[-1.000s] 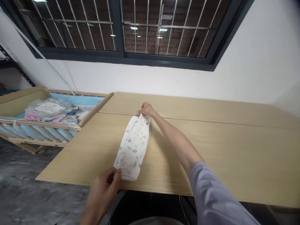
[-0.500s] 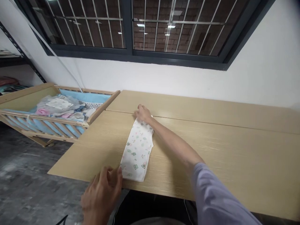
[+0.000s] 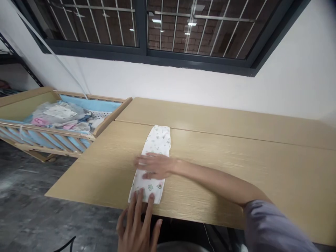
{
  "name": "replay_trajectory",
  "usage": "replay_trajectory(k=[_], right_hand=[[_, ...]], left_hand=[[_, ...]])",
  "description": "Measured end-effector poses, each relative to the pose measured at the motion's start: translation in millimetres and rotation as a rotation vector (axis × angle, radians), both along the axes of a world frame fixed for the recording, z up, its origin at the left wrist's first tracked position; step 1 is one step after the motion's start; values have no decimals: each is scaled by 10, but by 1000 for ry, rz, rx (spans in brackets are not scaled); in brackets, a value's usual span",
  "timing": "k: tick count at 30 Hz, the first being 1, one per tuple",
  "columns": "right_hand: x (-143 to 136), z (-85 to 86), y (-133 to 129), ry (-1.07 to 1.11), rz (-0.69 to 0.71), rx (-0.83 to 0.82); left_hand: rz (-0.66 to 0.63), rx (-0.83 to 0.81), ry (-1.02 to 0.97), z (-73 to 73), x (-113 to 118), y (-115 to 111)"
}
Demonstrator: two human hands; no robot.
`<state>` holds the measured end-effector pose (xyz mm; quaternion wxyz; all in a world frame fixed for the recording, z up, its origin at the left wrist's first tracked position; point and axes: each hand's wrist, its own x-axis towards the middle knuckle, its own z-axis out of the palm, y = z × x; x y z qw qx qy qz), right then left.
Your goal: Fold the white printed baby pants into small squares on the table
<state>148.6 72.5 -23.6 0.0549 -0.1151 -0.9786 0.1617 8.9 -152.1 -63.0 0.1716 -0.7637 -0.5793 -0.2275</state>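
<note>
I've got the white fabric strip with small green print (image 3: 157, 138) on the left part of the pale wood-grain bench (image 3: 278, 168). Long axis runs near edge to bench seam (image 3: 236, 137), far end leaning right; squared end near, rounded end far. Right bare hand (image 3: 157, 166) blurred across its middle, fingers slightly apart. Left bare hand (image 3: 138, 222): fingers spread, tips over near end, contact unclear.

I count one left hand (image 3: 139, 222) and one right hand (image 3: 159, 166), two in all. There's one printed garment (image 3: 159, 140), one table (image 3: 223, 168) of two wood-grain panels (image 3: 210, 115), one wooden crib (image 3: 112, 118), one window (image 3: 189, 64) showing two panes (image 3: 207, 35), one sleeve (image 3: 275, 225). The jumbled clothes (image 3: 72, 126) I can't number.
</note>
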Motion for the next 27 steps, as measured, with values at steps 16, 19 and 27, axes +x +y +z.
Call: replay_trajectory(k=[16,19,27], right_hand=[[382,52,1436,20,-506,123],[356,210,866,210,-529,155],[580,281,-962,170,-116,118]], left_hand=[[-18,31,23,96,-61,43],[-60,31,-82,171,-208,136],[-296,-24,-127,219,-487,327]])
